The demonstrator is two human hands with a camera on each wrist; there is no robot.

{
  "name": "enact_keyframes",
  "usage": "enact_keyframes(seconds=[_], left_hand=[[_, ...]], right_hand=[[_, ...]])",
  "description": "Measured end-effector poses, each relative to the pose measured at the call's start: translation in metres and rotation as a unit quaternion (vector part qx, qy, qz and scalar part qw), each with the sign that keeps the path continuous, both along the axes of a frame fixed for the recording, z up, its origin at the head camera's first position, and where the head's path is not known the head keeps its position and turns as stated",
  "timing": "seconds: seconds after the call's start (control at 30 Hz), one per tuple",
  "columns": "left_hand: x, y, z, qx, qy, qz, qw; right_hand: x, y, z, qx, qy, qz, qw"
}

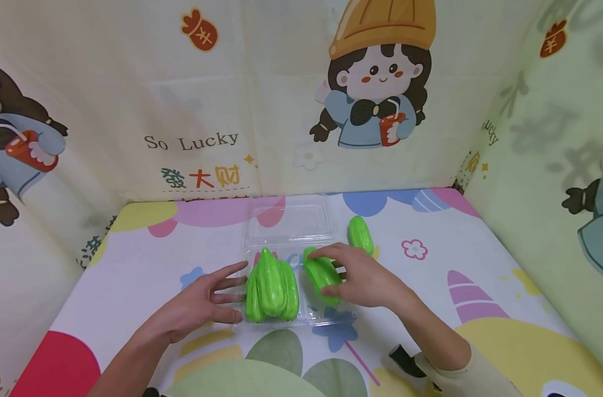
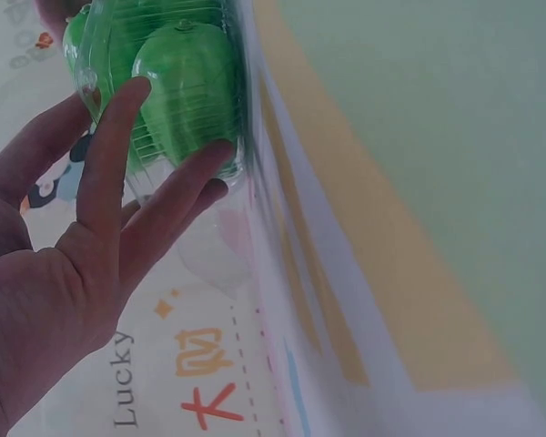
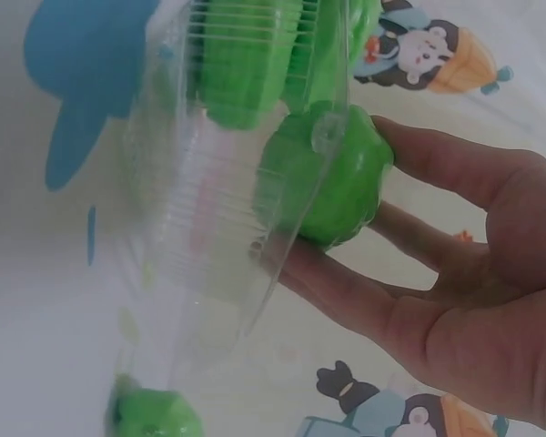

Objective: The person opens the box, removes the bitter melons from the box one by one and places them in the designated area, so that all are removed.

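Over clear box [image 1: 312, 315], right grip [image 1: 362, 277] holds lobed, seemingly plastic fruit [image 1: 321, 274].

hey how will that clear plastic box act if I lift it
The plastic box will probably flex, since its see-through walls look thin. The open lid spread behind could flop. Green vegetables bunched in the box's left half would likely tip it that way.

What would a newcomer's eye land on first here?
A cluster of glossy green gourd-like pieces sits in the left part of the clear clamshell box, with the left hand at its left side. The right hand grips another green piece at the box's right side; a lone green piece lies outside, beyond that hand. Behind, a cartoon figure in an orange hat stands out.
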State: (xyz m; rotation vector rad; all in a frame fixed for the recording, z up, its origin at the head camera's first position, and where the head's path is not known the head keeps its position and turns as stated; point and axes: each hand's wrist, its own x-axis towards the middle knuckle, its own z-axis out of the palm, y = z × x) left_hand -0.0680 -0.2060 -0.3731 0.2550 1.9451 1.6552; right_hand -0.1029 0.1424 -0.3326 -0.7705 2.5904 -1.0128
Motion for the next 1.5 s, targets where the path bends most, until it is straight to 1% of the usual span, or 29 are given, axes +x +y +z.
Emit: enact_keyframes(seconds=[0.23, 0.53, 0.83, 0.93, 1.1, 1.5], left_hand=[[0.000, 0.000, -0.001, 0.001, 0.001, 0.000, 1.0000], [0.000, 0.001, 0.001, 0.003, 0.000, 0.002, 1.0000], [0.001, 0.000, 0.001, 0.000, -0.001, 0.003, 1.0000], [0.001, 0.000, 0.001, 0.000, -0.001, 0.003, 1.0000], [0.001, 0.001, 0.002, 0.000, -0.002, 0.004, 1.0000], [0.001, 0.000, 0.002, -0.001, -0.005, 0.005, 1.0000]], right_hand=[[-0.004, 0.008, 0.006, -0.023, -0.011, -0.008, 0.9996], [-0.006, 0.013, 0.012, -0.027, -0.028, -0.031, 0.9988], [-0.012, 0.025, 0.017, -0.011, -0.019, -0.072, 0.9972], [-0.015, 0.028, 0.019, -0.014, -0.019, -0.077, 0.9967], [-0.020, 0.033, 0.020, -0.022, -0.019, -0.079, 0.9964], [-0.029, 0.041, 0.017, -0.016, -0.016, -0.109, 0.9938]])
